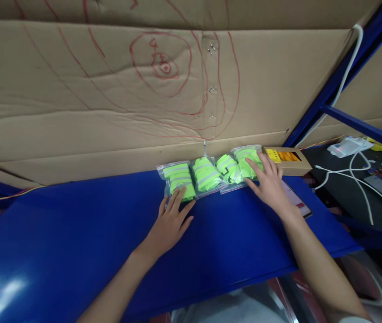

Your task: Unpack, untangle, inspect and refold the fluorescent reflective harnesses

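Note:
Several clear plastic bags, each with a folded neon-yellow reflective vest inside, lie in a row along the back of the blue table. My left hand (171, 220) rests its spread fingertips on the lower edge of the leftmost bagged vest (179, 174). Beside that lies a second bagged vest (205, 172), and then a third bagged vest (228, 169) with a dark mark on it. At the right end, my right hand (266, 179) has its fingers stretched over the rightmost bagged vest (244, 157), touching it and partly covering it. Neither hand is closed around anything.
A cardboard box (295, 168) with a yellow label stands right of the bags. Under my right forearm lies a phone (298, 202). Cardboard (93, 80) with red drawn rings backs the blue table (93, 233). White cables (362, 193) trail over a dark surface at right, past a blue frame.

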Available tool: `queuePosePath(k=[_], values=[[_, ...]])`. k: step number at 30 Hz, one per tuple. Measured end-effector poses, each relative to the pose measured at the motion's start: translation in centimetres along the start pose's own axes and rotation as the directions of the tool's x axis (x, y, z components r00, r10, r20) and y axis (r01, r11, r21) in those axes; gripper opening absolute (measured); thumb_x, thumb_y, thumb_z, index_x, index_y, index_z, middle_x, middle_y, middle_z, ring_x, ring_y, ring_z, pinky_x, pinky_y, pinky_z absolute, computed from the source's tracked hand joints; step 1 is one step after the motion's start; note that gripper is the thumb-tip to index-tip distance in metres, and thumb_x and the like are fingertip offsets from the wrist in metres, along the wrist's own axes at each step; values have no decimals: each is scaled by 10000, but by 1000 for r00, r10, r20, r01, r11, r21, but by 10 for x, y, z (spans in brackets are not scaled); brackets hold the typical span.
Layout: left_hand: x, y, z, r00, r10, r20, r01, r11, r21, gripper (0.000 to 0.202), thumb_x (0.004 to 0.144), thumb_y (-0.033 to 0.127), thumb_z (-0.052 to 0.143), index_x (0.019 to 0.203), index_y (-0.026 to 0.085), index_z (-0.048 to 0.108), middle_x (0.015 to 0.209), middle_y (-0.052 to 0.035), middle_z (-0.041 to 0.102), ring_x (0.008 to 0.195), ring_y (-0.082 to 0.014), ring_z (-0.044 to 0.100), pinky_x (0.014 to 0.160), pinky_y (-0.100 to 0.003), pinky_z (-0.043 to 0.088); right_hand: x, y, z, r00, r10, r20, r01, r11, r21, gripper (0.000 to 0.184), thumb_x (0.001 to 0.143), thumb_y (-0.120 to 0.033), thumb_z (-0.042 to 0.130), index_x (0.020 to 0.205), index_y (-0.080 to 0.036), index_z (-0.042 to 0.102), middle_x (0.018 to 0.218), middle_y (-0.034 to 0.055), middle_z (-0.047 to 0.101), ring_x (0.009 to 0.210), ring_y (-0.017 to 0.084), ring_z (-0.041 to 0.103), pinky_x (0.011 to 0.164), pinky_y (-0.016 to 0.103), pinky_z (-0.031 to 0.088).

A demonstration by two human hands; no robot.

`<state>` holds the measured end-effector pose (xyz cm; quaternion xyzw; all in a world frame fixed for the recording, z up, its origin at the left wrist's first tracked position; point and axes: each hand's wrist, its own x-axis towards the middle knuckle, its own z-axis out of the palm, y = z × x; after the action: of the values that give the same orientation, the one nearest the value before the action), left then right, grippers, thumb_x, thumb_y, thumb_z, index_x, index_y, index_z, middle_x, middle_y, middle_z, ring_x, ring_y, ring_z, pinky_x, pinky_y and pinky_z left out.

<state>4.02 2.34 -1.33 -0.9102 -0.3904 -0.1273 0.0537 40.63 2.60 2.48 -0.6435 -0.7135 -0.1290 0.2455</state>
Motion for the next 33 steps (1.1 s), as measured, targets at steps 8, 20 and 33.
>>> queuePosePath(k=[8, 20, 33], values=[[0, 1, -1, 1000, -5, -4, 5, 1000, -13, 398, 1075, 322, 497, 1436, 237, 642, 1739, -188, 264, 1610, -396, 287, 1225, -652, 381, 2, 17, 26, 999, -46, 6, 43, 970, 239, 452, 1096, -344, 438, 1504, -254, 610, 1645, 107, 478, 1600, 329, 321, 1258, 609, 382], [-1, -3, 5, 997, 27, -71, -27, 1000, -4, 384, 1064, 302, 507, 1407, 245, 669, 1750, -158, 255, 1591, -393, 335, 1214, -634, 413, 3, -48, 49, 988, -157, 4, 144, 913, 382, 497, 1114, -338, 414, 1605, -325, 488, 1710, 84, 378, 1641, 288, 218, 1292, 571, 327], [0, -2, 4, 999, 27, -37, -26, 999, 24, 381, 1076, 324, 483, 1392, 232, 674, 1748, -173, 248, 1595, -392, 325, 1205, -629, 419, -4, 43, 6, 971, -46, 236, -2, 980, 198, 646, 899, -157, 540, 1540, -159, 458, 1601, 178, 503, 1509, 324, 459, 1241, 547, 378]])
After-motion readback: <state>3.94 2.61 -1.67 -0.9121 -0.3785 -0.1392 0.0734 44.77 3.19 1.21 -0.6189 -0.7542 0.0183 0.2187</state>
